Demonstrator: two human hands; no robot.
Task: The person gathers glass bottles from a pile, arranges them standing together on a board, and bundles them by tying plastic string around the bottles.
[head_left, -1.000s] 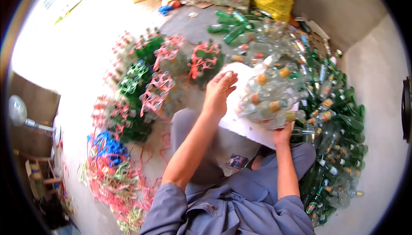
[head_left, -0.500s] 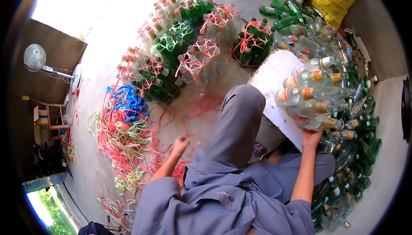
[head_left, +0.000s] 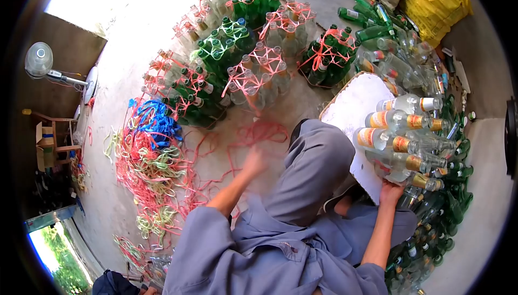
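Many glass bottles, green and clear, lay in a big heap (head_left: pixel 456 203) by the wall (head_left: pixel 490 155) on the right. Tied bundles (head_left: pixel 221 60) of bottles stood upright on the gray floor (head_left: pixel 105 208), with pink, red or green strips looped round their necks. Near them sat a messy pile of flat, curly strips (head_left: pixel 154 171) in pink, pale green and blue. A flat white board (head_left: pixel 353 103) with a rough brown edge was beside the person's raised knee (head_left: pixel 321 141). At its right side was a bunch of clear bottles (head_left: pixel 396 119), smooth and round, lying sideways. Their bottoms were toward the board and their necks pointed right, so their long way ran left to right. The right hand (head_left: pixel 390 192) was against the near end of the bunch; its fingers were hidden, so I could not tell what it gripped. The left hand (head_left: pixel 257 161) was a blur near some red strips (head_left: pixel 261 133); open or closed, I could not tell. Orange, yellow and white labels (head_left: pixel 366 137) were on these clear bottles, their writing too small to read.
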